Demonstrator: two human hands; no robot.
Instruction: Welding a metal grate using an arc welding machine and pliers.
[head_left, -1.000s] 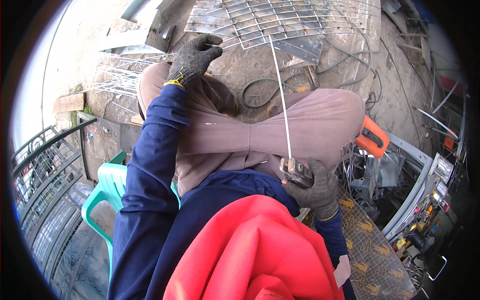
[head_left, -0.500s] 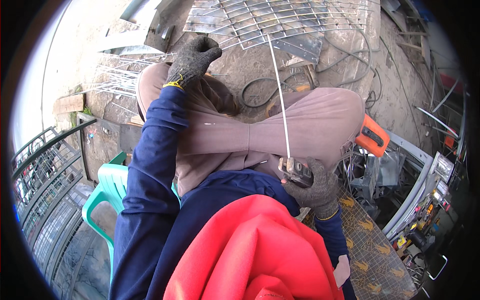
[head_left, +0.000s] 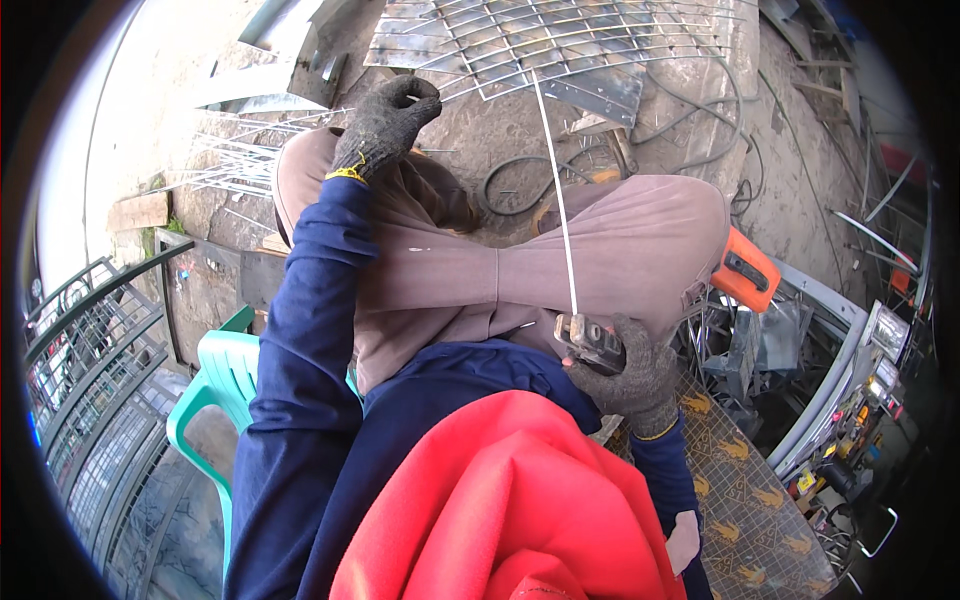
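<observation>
My right hand (head_left: 635,370), in a dark knitted glove, is wrapped around a worn welding electrode holder (head_left: 590,338) over my right thigh. A long white welding rod (head_left: 559,195) sticks out of its jaw and runs away from me. The rod's far end overlaps the near edge of a metal bar grid (head_left: 560,40); whether they touch, I cannot tell. My left hand (head_left: 385,125), gloved too, is at my left knee with fingers curled round to the thumb. Whether it grips a thin bar there is hard to see.
Loose thin rods (head_left: 235,150) lie beyond my left knee. A dark cable (head_left: 510,200) loops on the ground ahead. To my right are an orange object (head_left: 747,270), metal scraps and a patterned board (head_left: 745,500). A green plastic chair (head_left: 225,370) and metal grilles (head_left: 110,400) stand left.
The rod's far end has shifted very slightly to the left. Both hands keep nearly the same place and grip.
</observation>
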